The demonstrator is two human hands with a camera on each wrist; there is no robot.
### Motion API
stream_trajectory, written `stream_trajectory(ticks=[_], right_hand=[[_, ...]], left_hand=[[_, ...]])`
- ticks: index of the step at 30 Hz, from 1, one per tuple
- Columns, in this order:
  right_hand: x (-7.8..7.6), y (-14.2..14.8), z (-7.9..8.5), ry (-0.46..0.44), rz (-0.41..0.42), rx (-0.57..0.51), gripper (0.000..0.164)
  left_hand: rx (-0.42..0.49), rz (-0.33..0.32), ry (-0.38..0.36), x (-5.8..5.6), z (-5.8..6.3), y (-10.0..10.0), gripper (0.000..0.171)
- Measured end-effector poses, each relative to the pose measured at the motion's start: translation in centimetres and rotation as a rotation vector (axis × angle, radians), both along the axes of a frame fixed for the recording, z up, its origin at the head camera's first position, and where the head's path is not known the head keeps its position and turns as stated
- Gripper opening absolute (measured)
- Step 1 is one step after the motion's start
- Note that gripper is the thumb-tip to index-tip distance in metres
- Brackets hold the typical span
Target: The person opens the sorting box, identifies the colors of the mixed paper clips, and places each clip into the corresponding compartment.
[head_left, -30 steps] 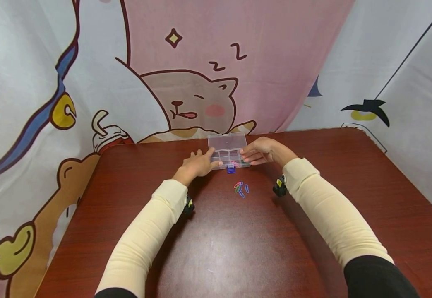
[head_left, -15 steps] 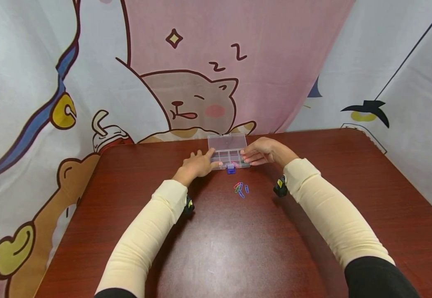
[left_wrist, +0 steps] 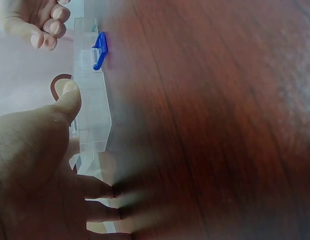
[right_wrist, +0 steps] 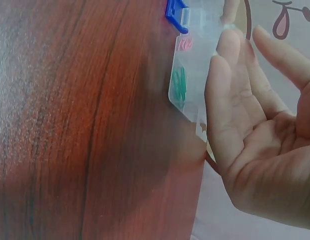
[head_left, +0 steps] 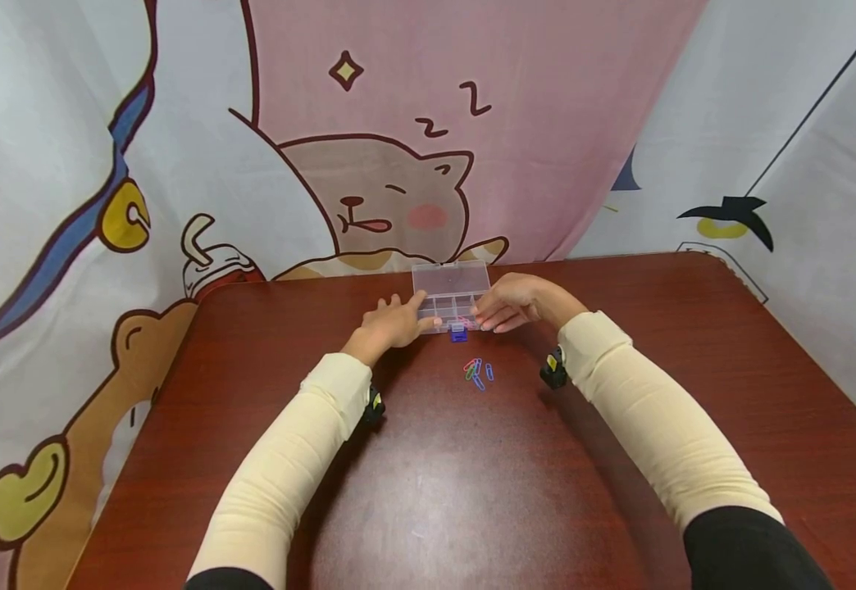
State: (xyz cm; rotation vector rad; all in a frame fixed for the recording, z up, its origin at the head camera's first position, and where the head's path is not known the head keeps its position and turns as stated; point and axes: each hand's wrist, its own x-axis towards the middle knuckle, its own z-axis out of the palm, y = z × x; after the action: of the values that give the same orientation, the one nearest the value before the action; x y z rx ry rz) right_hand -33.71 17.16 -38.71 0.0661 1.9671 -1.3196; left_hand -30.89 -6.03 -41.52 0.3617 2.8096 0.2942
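Observation:
A clear plastic compartment box (head_left: 446,307) stands at the table's back edge, its lid raised. Pink and green paper clips (right_wrist: 180,85) show through its right front compartments. My left hand (head_left: 391,324) spreads at the box's left end, thumb on the front rim and forefinger along the side. In the left wrist view its other fingertips (left_wrist: 102,211) reach down beside the box. My right hand (head_left: 516,299) hovers over the box's right end, fingers bent loosely, thumb apart from them, nothing visible held. A blue latch (head_left: 459,333) hangs at the front.
Several loose paper clips (head_left: 478,372), blue, red and green, lie on the brown table (head_left: 428,475) in front of the box. A printed cartoon curtain (head_left: 531,147) hangs right behind the table.
My right hand has shifted slightly left and toward the front of the box, its fingers now covering the green clips in the head view. The left hand and loose clips stay put.

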Motion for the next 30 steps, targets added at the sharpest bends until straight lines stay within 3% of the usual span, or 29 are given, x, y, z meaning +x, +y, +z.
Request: stream_trajectory(ticks=[18,30], right_hand=[[1.1,-2.1,0.6,0.003,0.316,0.162,0.030],[2.0,-3.0,-0.1,0.085,0.416,0.331,0.019]], left_hand=[[0.002,-0.002,0.002,-0.1,0.2,0.0,0.072],[-0.002,-0.004,0.001,0.0,0.1,-0.1,0.072]])
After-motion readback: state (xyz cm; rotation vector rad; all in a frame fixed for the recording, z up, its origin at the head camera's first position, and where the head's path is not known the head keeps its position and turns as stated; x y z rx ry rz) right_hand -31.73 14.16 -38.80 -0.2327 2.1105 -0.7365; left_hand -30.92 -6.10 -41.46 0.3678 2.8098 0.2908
